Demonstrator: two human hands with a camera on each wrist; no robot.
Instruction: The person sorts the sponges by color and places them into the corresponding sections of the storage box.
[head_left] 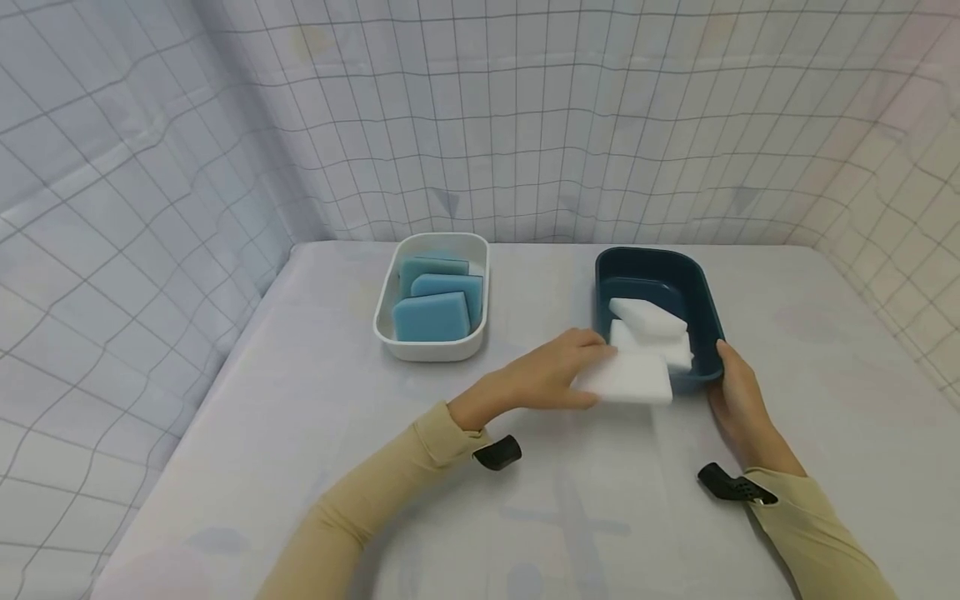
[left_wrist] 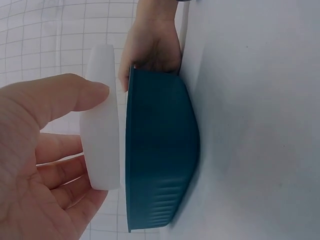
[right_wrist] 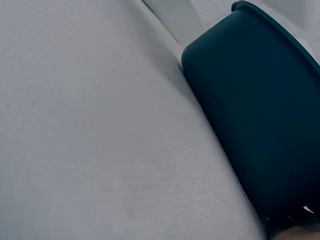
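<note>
My left hand (head_left: 551, 371) pinches a white sponge (head_left: 630, 379), thumb on one face and fingers on the other. It holds this sponge level over the near end of a dark teal basket (head_left: 708, 312). In the left wrist view the sponge (left_wrist: 101, 145) hovers just above the basket's rim. Two more white sponges (head_left: 648, 318) lie inside the basket, overlapping each other. At the basket's near right corner, my right hand (head_left: 742, 408) grips the side with fingers at the rim. The right wrist view shows mostly the basket's outer wall (right_wrist: 255, 105).
A white tub (head_left: 431, 352) stands to the left at the back, with several blue sponges (head_left: 431, 318) leaning in it. White cloth covers the table (head_left: 315, 375). Grid-patterned sheets (head_left: 517, 125) hang behind and at both sides.
</note>
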